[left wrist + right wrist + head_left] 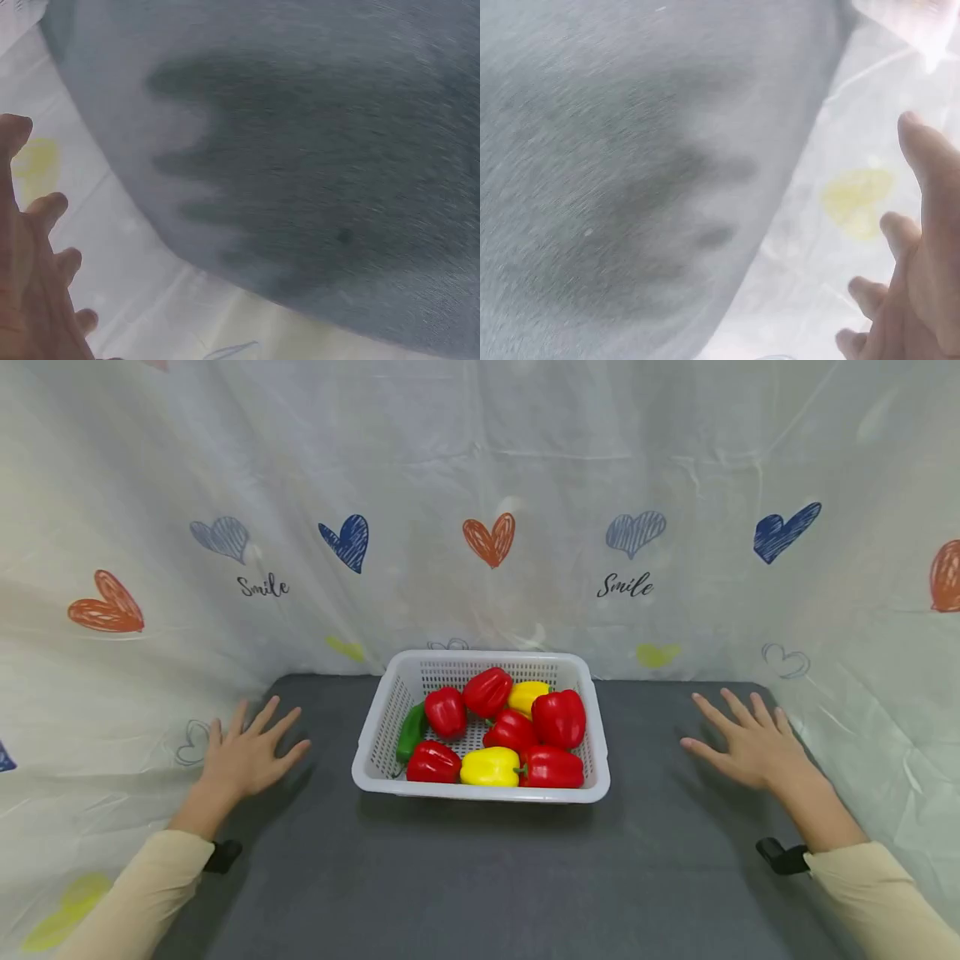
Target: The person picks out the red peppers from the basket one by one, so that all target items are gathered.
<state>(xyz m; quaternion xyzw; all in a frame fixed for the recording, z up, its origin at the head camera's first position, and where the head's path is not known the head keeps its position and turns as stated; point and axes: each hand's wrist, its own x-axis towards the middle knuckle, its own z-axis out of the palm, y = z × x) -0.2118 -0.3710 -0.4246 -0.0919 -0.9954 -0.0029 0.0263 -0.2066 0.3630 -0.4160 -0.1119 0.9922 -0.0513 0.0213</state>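
A white perforated basket (375, 752) stands at the back middle of the dark grey table (480, 877). It holds several red peppers (558, 718), two yellow peppers (490, 767) and one green pepper (411, 732). My left hand (247, 752) is spread flat with straight fingers over the table's left edge, well left of the basket. Over on the right side, my right hand (742, 739) lies spread the same way. Neither hand holds anything. The left wrist view shows fingers (45, 214) above the cloth, the right wrist view shows fingers (922, 157) likewise.
A white plastic sheet (487, 485) printed with hearts and "Smile" walls in the table at the back and both sides. Cream sleeves (135, 902) cover both forearms, each with a black wrist strap (780, 856).
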